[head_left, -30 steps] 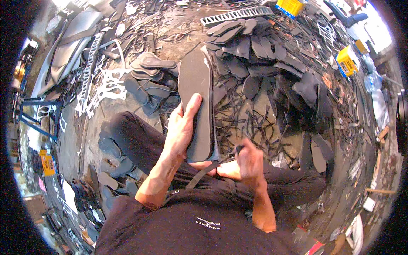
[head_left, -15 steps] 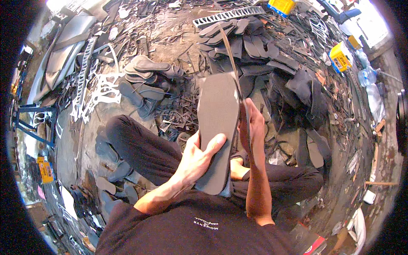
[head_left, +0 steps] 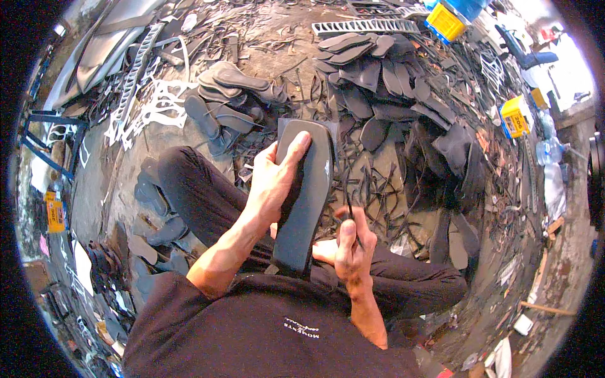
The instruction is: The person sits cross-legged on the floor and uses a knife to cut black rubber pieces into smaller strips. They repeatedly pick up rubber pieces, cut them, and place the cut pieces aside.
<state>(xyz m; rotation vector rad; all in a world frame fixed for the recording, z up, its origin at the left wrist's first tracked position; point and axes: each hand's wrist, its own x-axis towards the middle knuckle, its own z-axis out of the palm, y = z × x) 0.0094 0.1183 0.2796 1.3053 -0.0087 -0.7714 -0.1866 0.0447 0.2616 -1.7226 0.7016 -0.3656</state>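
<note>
My left hand (head_left: 272, 179) grips a dark grey shoe sole (head_left: 309, 195) near its far end, thumb lying on top. The sole tilts over my lap, and at its far end corners of a thin dark sheet (head_left: 336, 133) stick out beyond the rounded edge. To the right of the sole and apart from it, my right hand (head_left: 355, 255) is closed with curled fingers around a thin dark strip-like thing (head_left: 350, 205). Whether this is an offcut or a blade I cannot make out. My left fingertips are hidden behind the sole.
Beyond my crossed legs lie a small stack of soles (head_left: 236, 79) and a large heap of dark soles (head_left: 394, 75). Thin offcuts (head_left: 372, 189) litter the ground. White cut-out scraps (head_left: 161, 104) lie left; a yellow box (head_left: 515, 118) and plastic bottles (head_left: 547, 151) stand right.
The sole now shows a darker face, and my left hand has moved to its far end. My right hand has drawn down and away; the long strip beside the sole no longer stands up.
</note>
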